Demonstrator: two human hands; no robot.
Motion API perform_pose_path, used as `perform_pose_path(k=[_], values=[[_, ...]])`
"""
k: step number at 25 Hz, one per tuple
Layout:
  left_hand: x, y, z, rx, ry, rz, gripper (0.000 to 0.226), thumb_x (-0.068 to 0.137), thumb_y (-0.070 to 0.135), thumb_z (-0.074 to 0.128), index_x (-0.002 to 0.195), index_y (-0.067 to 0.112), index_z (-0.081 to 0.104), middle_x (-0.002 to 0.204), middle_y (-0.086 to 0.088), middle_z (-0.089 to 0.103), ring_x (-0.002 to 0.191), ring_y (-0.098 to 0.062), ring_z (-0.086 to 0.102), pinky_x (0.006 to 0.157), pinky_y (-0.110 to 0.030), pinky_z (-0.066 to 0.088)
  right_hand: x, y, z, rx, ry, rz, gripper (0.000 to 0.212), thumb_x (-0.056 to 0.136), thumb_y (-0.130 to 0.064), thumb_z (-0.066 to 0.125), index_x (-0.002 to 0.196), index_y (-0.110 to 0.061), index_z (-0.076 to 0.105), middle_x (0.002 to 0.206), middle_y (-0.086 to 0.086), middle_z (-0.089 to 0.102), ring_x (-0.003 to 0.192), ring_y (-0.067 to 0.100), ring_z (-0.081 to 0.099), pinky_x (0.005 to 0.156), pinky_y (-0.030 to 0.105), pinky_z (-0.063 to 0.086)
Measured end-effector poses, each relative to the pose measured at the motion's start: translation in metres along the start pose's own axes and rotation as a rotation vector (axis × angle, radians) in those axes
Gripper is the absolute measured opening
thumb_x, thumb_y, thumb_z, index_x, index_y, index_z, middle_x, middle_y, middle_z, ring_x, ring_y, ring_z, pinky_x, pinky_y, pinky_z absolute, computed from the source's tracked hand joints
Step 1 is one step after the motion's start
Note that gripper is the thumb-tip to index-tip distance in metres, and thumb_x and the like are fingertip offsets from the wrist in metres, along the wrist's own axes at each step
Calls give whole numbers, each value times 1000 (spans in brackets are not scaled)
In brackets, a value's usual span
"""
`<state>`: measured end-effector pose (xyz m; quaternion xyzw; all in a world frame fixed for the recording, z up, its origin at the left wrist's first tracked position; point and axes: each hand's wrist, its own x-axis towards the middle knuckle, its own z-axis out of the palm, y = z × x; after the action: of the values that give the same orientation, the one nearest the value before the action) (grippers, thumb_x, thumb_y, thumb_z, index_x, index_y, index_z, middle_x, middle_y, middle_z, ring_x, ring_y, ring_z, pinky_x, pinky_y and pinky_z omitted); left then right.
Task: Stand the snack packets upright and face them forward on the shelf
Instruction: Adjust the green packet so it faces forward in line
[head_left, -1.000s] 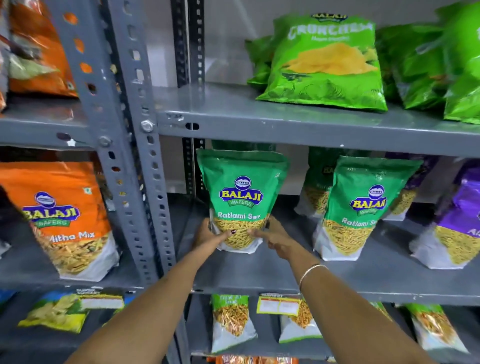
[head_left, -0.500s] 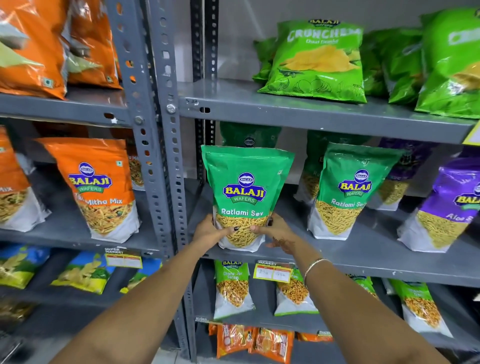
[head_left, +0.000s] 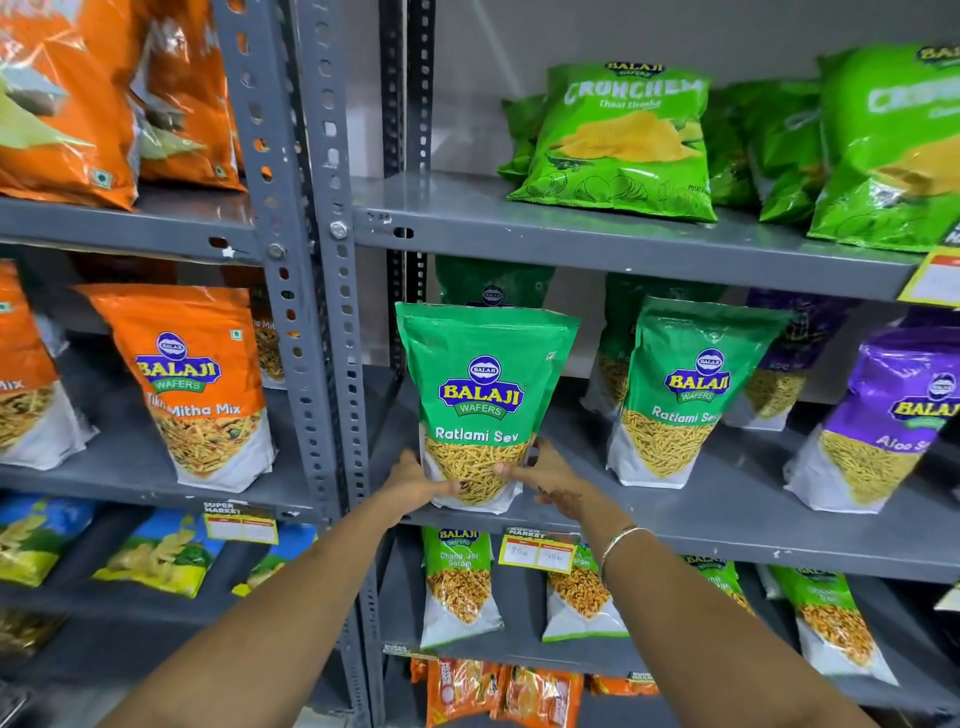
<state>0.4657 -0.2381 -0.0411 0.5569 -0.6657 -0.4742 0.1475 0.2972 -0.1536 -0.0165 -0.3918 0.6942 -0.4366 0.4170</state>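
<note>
A green Ratlami Sev packet (head_left: 483, 384) stands upright near the front left of the grey middle shelf (head_left: 727, 525), its label facing me. My left hand (head_left: 413, 480) grips its lower left edge and my right hand (head_left: 545, 475) grips its lower right edge, thumbs on the clear window. A second Ratlami Sev packet (head_left: 685, 389) stands upright to the right, slightly turned. Another green packet (head_left: 491, 283) stands behind the held one, mostly hidden.
A purple Aloo Sev packet (head_left: 883, 415) leans at the far right. Green Crunchem bags (head_left: 623, 140) lie on the shelf above. A perforated grey upright (head_left: 322, 312) divides off the left bay with orange Tikha Mitha Mix packets (head_left: 192, 384). Smaller packets (head_left: 457, 582) fill the shelf below.
The camera has drawn back and panned left, showing more of the left bay. Both hands stay on the packet's lower corners; the packet stands at the same spot on the shelf.
</note>
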Motion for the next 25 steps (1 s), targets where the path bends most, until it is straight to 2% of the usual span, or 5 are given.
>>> perform_pose_path(k=[4,8,12,19,25], values=[[-18,14,13,413,-278,-277,73,81,47,61,137,8,37,144,-12,42,127,-29,47,98,-41,46,-4,11,-26,-72,48,94,98,83,-27,68,149,-4,1,159,13,9,145,29,19,113,43,28],[-25,49,58,505,-579,-235,44,88,48,51,100,6,53,93,-8,57,111,-28,59,94,-42,49,-15,27,-81,-153,205,183,85,83,-31,67,145,2,19,140,13,38,117,25,51,84,27,45],[-15,93,115,235,-417,158,28,89,38,55,96,11,52,91,-5,53,86,-19,55,64,-34,52,-23,49,-152,-198,326,223,43,84,-21,68,118,2,55,104,13,59,75,19,54,48,20,40],[36,140,197,-31,-89,214,89,81,21,70,148,3,15,158,-13,18,145,-25,22,119,-36,24,19,71,-252,41,256,65,96,78,-9,73,146,2,7,154,12,23,141,28,28,115,43,30],[40,157,234,-217,62,117,52,74,0,73,119,-6,49,128,-23,59,118,-33,57,103,-46,44,39,76,-272,85,-52,-83,57,78,13,64,131,3,43,134,21,53,89,9,62,62,6,53]])
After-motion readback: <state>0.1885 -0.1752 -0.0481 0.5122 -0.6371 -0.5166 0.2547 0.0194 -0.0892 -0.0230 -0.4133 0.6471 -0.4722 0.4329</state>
